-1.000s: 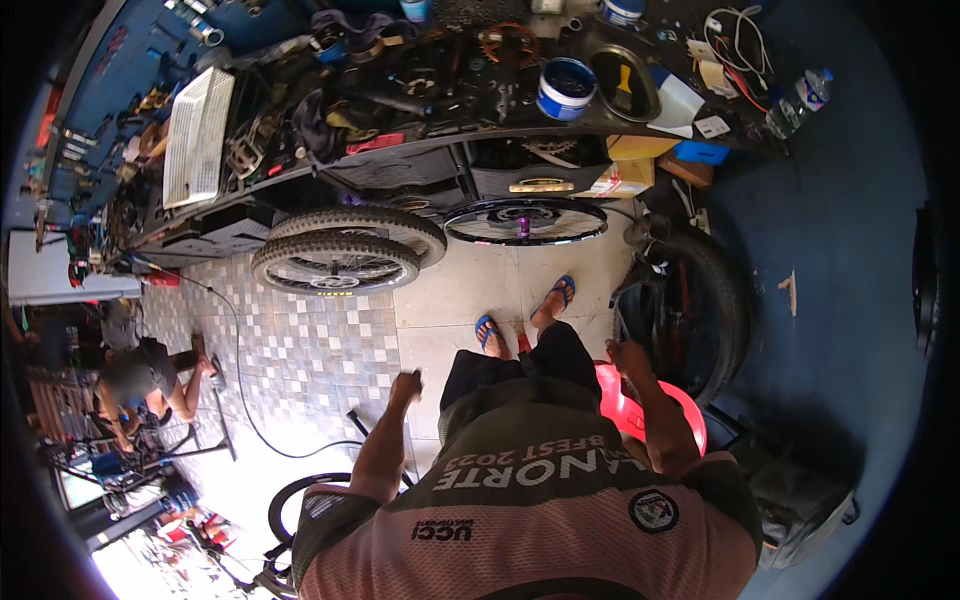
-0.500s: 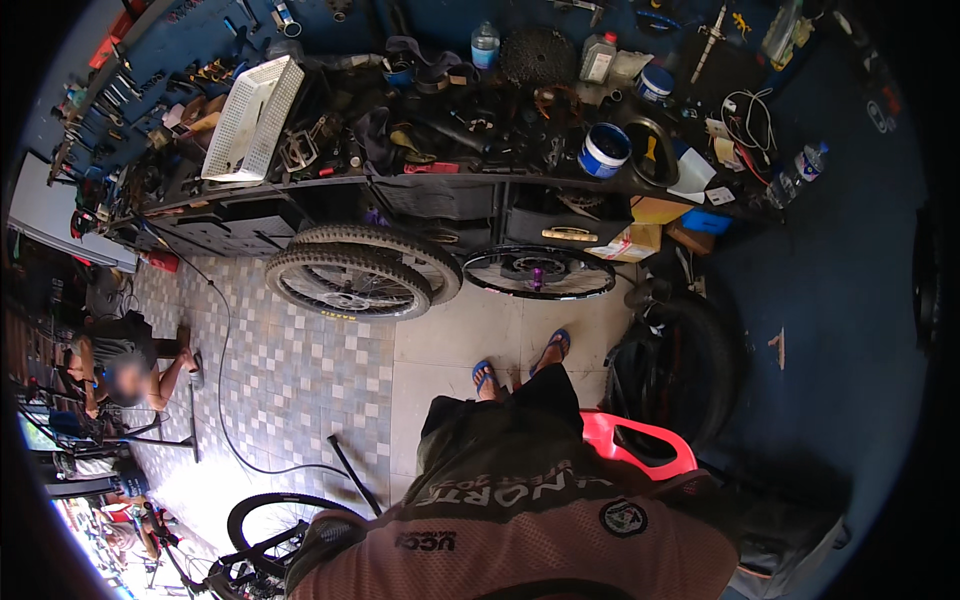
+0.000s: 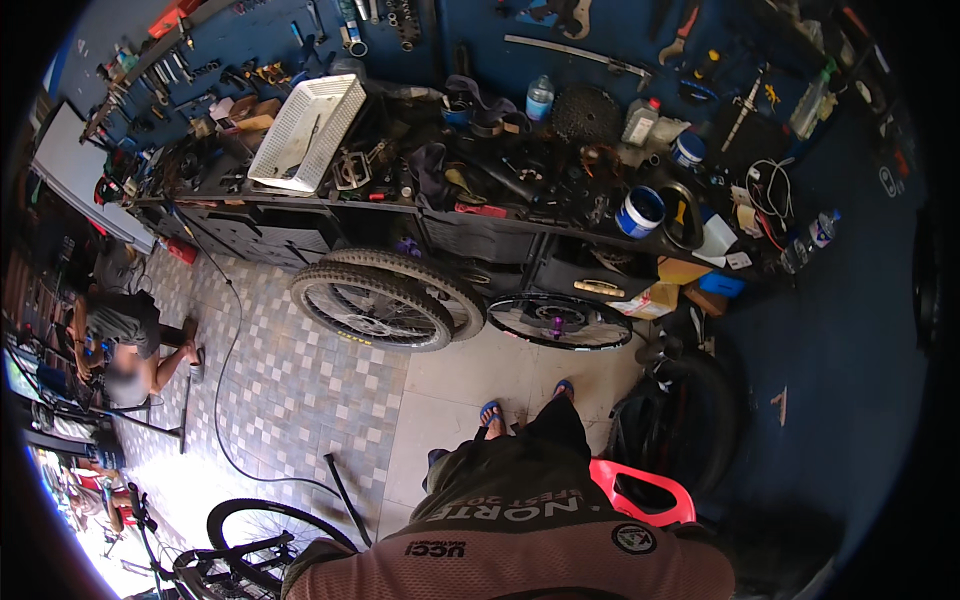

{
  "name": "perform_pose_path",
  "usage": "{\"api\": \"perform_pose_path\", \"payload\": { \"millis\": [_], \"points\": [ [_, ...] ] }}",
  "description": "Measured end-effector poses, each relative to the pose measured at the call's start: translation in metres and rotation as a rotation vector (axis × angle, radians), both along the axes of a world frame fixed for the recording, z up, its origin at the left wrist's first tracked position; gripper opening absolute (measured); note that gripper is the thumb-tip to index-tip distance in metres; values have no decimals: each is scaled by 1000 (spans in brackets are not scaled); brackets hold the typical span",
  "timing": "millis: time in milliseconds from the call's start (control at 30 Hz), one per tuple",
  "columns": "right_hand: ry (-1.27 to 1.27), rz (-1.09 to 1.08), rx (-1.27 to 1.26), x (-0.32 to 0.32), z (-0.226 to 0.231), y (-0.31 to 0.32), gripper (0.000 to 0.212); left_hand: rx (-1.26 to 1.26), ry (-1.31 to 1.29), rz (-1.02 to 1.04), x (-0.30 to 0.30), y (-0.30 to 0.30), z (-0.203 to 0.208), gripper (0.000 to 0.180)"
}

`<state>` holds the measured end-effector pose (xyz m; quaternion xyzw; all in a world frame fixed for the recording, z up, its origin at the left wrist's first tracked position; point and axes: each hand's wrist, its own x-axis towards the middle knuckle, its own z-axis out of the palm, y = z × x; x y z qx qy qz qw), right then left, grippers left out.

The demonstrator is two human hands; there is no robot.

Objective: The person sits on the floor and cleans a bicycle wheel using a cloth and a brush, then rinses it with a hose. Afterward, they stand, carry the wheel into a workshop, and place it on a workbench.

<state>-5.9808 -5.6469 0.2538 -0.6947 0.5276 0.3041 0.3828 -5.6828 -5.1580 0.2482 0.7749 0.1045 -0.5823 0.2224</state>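
Neither of my hands shows; my torso and dark shorts fill the lower middle. Ahead of me is a long dark workbench (image 3: 480, 222) crowded with parts. A white perforated tray (image 3: 262, 172) lies tilted on its left half, beside a pedal-like metal part (image 3: 352, 170). Toward the right stand an open blue-and-white tub (image 3: 640, 212) and a clear bottle with a red cap (image 3: 641, 122). A large cassette (image 3: 584, 113) leans at the back. Against the bench front rest two tyred bicycle wheels (image 3: 372, 305) and a bare wheel with a purple hub (image 3: 558, 322).
A red plastic chair (image 3: 640, 492) stands at my right, near a dark tyre (image 3: 710, 420). A black hose (image 3: 228, 400) crosses the tiled floor at left. Behind it are a bicycle (image 3: 250, 545) and a crouching person (image 3: 135, 335). Tools hang on the blue wall (image 3: 480, 30).
My view has tilted up and shifted left, so the bench and wheels sit lower and farther right, and more wall tools show. The crouching person's posture has changed slightly.
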Motion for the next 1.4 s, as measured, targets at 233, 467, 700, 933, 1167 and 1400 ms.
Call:
{"api": "perform_pose_path", "payload": {
  "millis": [233,467,700,933,1167,1400],
  "points": [
    [-21,22,5,21,4,-13,79,-133,-70,56,18,-44,-23,70],
    [-76,25,34,49,4,-24,79,-383,-244,101,93,-134,-24,77],
    [-190,-59,134,74,13,-42,79,-607,-261,200,131,-218,4,85],
    [-804,-416,561,88,184,-161,79,-883,338,631,55,-236,6,93],
    [-1198,205,-1178,157,585,-350,54,-609,-758,-139,172,-406,246,69],
    [-762,85,-1961,211,778,-538,65,-912,-1482,-5,138,-498,292,65]
  ]
}}
